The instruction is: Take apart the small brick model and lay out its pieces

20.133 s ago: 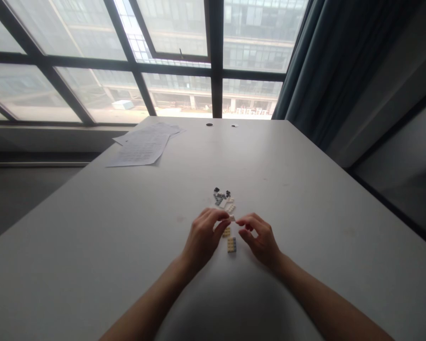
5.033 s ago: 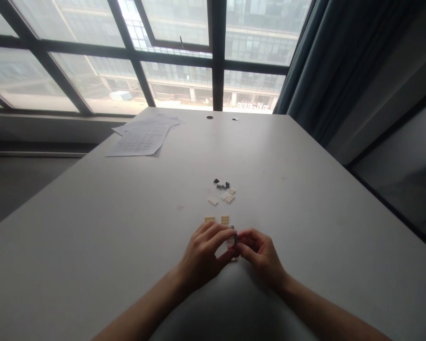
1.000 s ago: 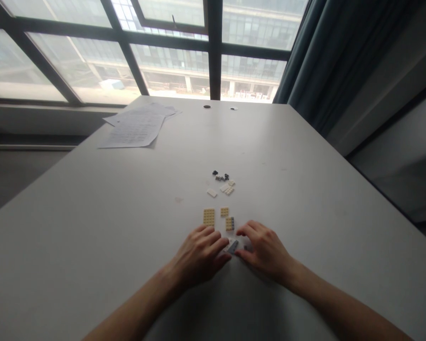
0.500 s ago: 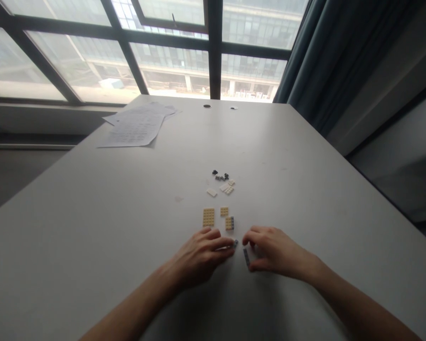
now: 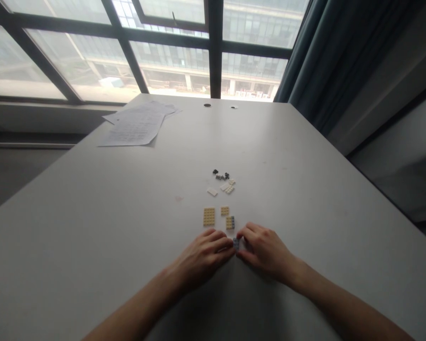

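Observation:
Just in front of me, my left hand (image 5: 206, 252) and my right hand (image 5: 265, 247) meet over grey toy building bricks (image 5: 236, 244). Fingertips of both hands pinch these bricks from either side, and part of them is hidden. A tan plate with a grey strip along its right side (image 5: 230, 222) lies right beyond my fingers. Behind it is a small tan plate (image 5: 225, 211). To the left rests a larger studded tan plate (image 5: 209, 217), close to my left knuckles.
Farther up the white table (image 5: 287, 189) are several white plates (image 5: 228, 188) and a few small dark pieces (image 5: 222, 176). Printed papers (image 5: 135, 125) lie at the far left, near the window. A dark curtain (image 5: 305, 57) hangs at the right.
My right hand has moved left, bringing its dark grey strip against the grey piece at my left fingertips. My left hand has stayed nearly in place.

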Motion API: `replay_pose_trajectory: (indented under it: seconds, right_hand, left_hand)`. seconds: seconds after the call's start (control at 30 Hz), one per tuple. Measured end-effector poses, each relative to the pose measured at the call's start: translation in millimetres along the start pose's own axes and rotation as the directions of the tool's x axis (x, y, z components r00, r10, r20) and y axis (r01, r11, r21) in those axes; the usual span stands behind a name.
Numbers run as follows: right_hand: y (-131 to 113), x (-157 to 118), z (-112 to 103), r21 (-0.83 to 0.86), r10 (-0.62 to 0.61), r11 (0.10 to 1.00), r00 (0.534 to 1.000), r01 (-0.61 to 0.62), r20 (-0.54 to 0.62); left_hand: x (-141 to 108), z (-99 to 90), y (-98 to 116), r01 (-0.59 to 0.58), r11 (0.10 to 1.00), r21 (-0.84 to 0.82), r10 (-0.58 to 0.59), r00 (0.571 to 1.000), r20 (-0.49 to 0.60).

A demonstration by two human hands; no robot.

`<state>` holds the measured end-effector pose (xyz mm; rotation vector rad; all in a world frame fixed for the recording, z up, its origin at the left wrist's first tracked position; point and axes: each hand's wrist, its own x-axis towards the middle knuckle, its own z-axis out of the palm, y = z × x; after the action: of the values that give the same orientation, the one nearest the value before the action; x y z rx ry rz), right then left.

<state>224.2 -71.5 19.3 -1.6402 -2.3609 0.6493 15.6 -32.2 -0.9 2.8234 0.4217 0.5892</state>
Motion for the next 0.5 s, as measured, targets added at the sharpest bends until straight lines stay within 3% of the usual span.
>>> replay_pose_trajectory:
  seconds: [0.3,0.5]
  right_hand:
    - [5.3,1.8,5.1,0.075,-0.023,0.997,0.999,0.027,-0.044]
    - [6.2,1.7,3.2,0.095,-0.002,0.995,0.999,0.006,-0.04]
  left_hand:
    - [1.1,1.8,1.7,0.012,1.0,-0.024,-0.012,1.0,-0.023]
    - [-7.0,-4.3,-13.1,0.081,0.996,0.023,-0.076,0.983,-0.17]
